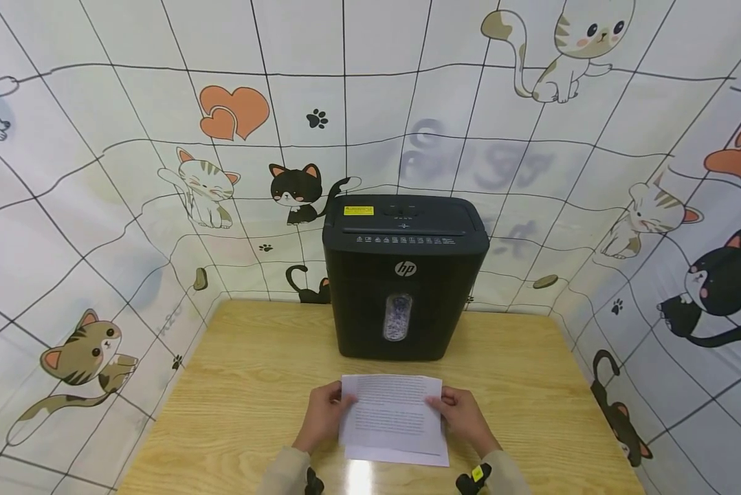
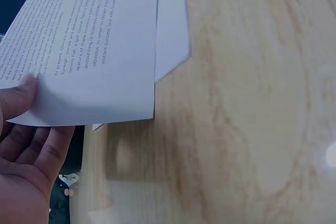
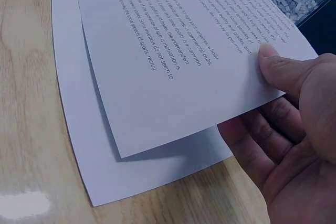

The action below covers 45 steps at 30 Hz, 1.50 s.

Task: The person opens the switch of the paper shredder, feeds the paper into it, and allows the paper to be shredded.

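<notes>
A printed sheet of paper [image 1: 390, 412] is held by its two side edges in front of the shredder. My left hand [image 1: 327, 411] pinches its left edge, thumb on top of the print and fingers underneath. At the right edge my right hand [image 1: 463, 414] pinches it the same way. A second sheet [image 3: 79, 145] lies under the printed one and sticks out past its near edge, offset toward the right. The black HP paper shredder [image 1: 401, 289] stands upright behind the paper, with shredded scraps [image 3: 295, 1] visible through its window.
The wood-grain table [image 1: 253, 357] carries the shredder and paper. Behind and on both sides hangs a white cloth [image 1: 321, 41] printed with cartoon cats and grid lines. A yellow label [image 1: 359, 210] sits on top of the shredder, left of its slot.
</notes>
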Available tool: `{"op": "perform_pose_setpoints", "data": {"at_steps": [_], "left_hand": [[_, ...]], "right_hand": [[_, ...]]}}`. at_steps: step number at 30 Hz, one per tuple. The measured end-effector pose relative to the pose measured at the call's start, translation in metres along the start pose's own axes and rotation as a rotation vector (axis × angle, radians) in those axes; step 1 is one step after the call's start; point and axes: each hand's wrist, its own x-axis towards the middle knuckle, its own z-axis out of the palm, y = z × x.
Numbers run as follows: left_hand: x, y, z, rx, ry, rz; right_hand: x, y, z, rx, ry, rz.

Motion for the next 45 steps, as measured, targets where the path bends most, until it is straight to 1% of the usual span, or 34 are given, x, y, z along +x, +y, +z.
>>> {"op": "perform_pose_setpoints", "data": {"at_steps": [2, 6, 10, 14, 17, 21, 29, 36, 41, 45], "left_hand": [[0.001, 0.002, -0.001, 0.01, 0.006, 0.0], [0.005, 0.003, -0.002, 0.007, 0.017, 0.012], [0.01, 0.007, -0.005, -0.009, 0.029, 0.026], [0.016, 0.014, -0.009, -0.025, 0.039, 0.027], [0.021, 0.02, -0.011, -0.034, 0.053, 0.044], [0.028, 0.028, -0.014, -0.045, 0.067, 0.063], [0.041, 0.045, -0.02, -0.065, 0.093, 0.054], [0.052, 0.06, -0.026, -0.067, 0.119, 0.103], [0.06, 0.073, -0.03, -0.088, 0.128, 0.132], [0.066, 0.084, -0.034, -0.093, 0.147, 0.152]], "right_hand": [[0.001, -0.001, -0.001, -0.014, 0.013, 0.012], [0.002, -0.005, -0.002, -0.053, 0.041, 0.005], [0.005, -0.009, -0.004, -0.078, 0.05, -0.022], [0.008, -0.019, -0.008, -0.07, 0.055, -0.053], [0.009, -0.029, -0.011, -0.073, 0.071, -0.06], [0.012, -0.04, -0.016, -0.062, 0.082, -0.049], [0.018, -0.057, -0.024, -0.052, 0.066, -0.076], [0.023, -0.073, -0.032, -0.069, 0.087, -0.116], [0.025, -0.086, -0.038, -0.105, 0.111, -0.11], [0.028, -0.097, -0.042, -0.115, 0.126, -0.125]]}}
